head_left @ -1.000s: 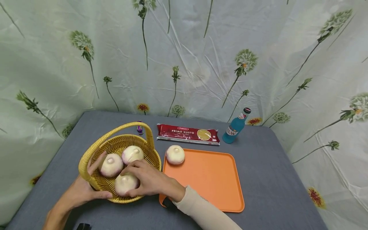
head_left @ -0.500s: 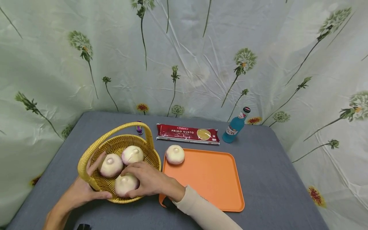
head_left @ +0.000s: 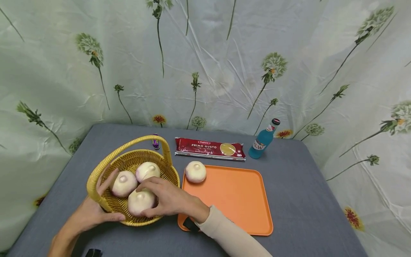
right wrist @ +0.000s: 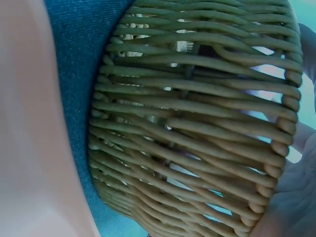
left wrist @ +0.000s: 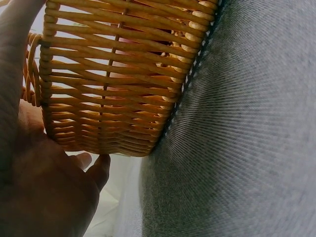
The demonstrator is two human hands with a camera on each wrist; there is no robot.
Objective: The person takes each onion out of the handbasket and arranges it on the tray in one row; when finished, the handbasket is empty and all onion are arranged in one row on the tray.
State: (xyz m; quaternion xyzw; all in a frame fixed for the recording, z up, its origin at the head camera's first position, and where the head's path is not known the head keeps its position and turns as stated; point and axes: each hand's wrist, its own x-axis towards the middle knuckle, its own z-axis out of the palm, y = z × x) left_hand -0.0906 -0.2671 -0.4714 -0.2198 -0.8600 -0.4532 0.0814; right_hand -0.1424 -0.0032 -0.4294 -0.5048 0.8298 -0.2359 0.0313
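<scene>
A yellow wicker basket point(head_left: 170, 171) with a tall arched handle stands at the left of the table, holding three white turnips with purple shading. My left hand point(head_left: 91, 210) grips its left side, the thumb along the near rim and the fingers by the handle's foot; the left wrist view shows this hand against the woven wall. Inside the basket, my right hand point(head_left: 168, 198) holds the nearest turnip point(head_left: 139, 203) between thumb and fingers. Another turnip point(head_left: 123, 184) lies at the left and one more point(head_left: 148, 171) behind. In the right wrist view the basket wall point(right wrist: 197, 108) hides most of that hand.
An orange tray point(head_left: 231, 196) lies right of the basket, under the right forearm, with a turnip point(head_left: 195, 172) at its far left corner. Behind are a red spaghetti packet point(head_left: 208, 148), a blue bottle point(head_left: 264, 140) and a small purple-wrapped item point(head_left: 155, 143). A flowered curtain backs the table.
The held turnip and my right hand have shifted up slightly in the head view over the last half second. My left hand and the basket stay in place.
</scene>
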